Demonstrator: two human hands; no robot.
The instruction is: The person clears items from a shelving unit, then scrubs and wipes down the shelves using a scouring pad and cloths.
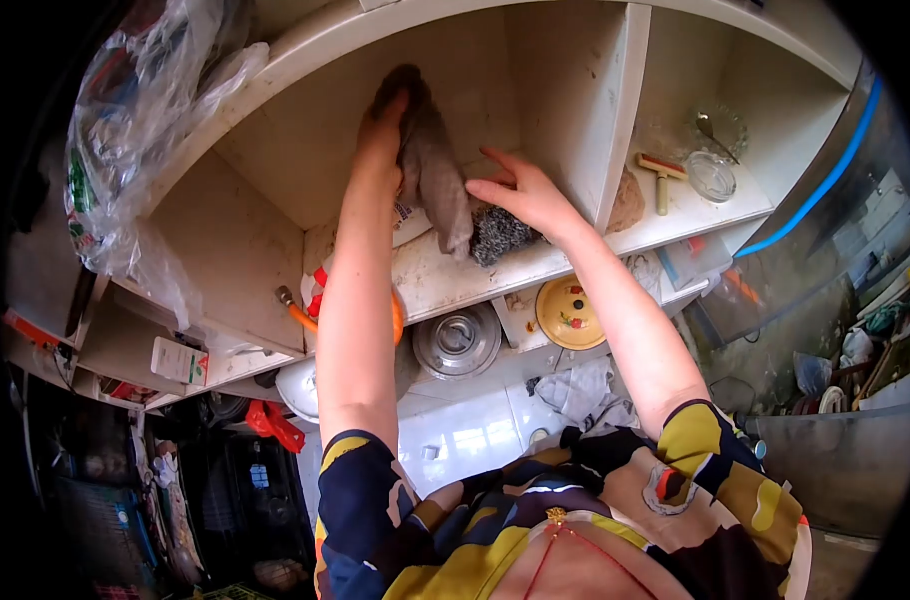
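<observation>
A grey-brown cloth (pixel 437 175) hangs from my left hand (pixel 383 125), whose fingers are closed on its upper end inside the white cabinet compartment. The cloth's lower end reaches down to the shelf front. To the right, my right hand (pixel 523 193) holds nothing, with thumb and fingers apart. Just below that hand, a dark grey, fuzzy bundle (pixel 501 236) lies on the shelf edge, beside the cloth. Something white with printed marks (pixel 411 224) shows partly behind the cloth.
A divider (pixel 627 115) separates the right compartment, which holds a wooden-handled tool (pixel 662 182) and a glass dish (pixel 710 177). Plastic bags (pixel 140 130) hang at the upper left. Below the shelf are a glass lid (pixel 458 342) and a yellow lid (pixel 571 313).
</observation>
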